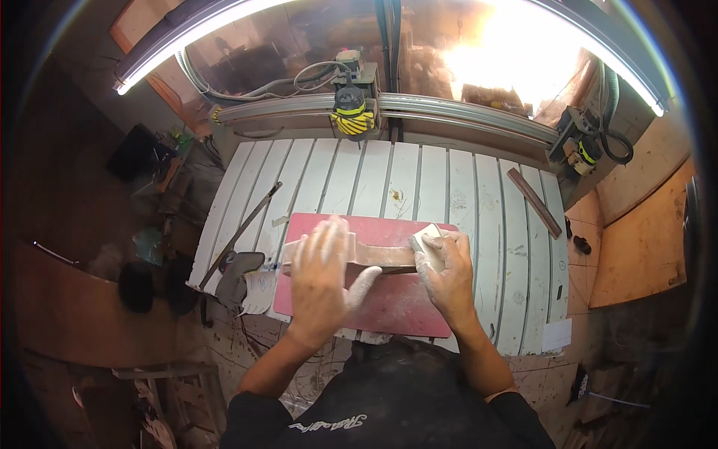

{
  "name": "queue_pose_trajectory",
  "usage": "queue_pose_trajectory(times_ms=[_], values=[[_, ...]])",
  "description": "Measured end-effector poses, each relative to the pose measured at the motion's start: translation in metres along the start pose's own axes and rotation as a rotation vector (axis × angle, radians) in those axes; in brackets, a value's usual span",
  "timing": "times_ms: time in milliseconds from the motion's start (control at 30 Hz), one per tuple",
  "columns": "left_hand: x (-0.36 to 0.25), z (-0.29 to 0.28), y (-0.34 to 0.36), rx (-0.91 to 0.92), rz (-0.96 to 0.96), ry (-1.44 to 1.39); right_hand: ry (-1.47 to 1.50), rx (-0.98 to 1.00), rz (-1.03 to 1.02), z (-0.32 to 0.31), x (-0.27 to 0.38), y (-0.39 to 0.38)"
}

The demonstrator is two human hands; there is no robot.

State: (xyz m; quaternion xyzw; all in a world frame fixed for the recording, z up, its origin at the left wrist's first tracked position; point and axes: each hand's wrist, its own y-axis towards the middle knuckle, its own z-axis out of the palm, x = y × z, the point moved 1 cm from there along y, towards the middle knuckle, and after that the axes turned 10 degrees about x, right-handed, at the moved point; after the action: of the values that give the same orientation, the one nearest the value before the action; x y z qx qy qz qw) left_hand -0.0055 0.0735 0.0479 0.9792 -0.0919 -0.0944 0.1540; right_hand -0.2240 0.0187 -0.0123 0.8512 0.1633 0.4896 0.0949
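The left hand (321, 269) lies flat, palm down, on a long brown wooden piece (374, 257), its fingers spread and its thumb hooked round the near edge; that grip is open and pressing rather than clasping; the right hand (446, 273) is closed on a small pale sanding block (425, 238), which sits on the right end of the wooden piece, just beyond the knuckles; both hands are dusted white; directly beneath both grips lies a red board (389, 303), and under that the slatted white worktop (479, 224); left of the left hand, at the worktop's edge, rest a grey tool (238, 271) and a thin dark bar (241, 232) running diagonally; far beyond the hands a router head with yellow-and-black stripes (351, 112) hangs on its rail; right of the right hand, well apart, a brown strip (534, 200) lies aslant.
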Motion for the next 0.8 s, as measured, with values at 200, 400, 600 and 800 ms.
queue_pose_trajectory(times_ms=[200,400,600,800], values=[[0.034,0.006,-0.008,-0.102,-0.260,-0.290,0.089,-0.023,0.003,0.003,-0.006,0.001],[-0.001,0.007,0.010,-0.161,-0.173,-0.120,0.228,0.002,0.024,0.003,-0.030,-0.005],[0.006,0.008,0.014,-0.177,-0.187,-0.215,0.789,-0.011,0.418,-0.009,-0.055,-0.022],[0.002,0.011,0.007,-0.200,-0.198,-0.217,0.599,0.172,0.397,-0.042,-0.037,-0.038]])
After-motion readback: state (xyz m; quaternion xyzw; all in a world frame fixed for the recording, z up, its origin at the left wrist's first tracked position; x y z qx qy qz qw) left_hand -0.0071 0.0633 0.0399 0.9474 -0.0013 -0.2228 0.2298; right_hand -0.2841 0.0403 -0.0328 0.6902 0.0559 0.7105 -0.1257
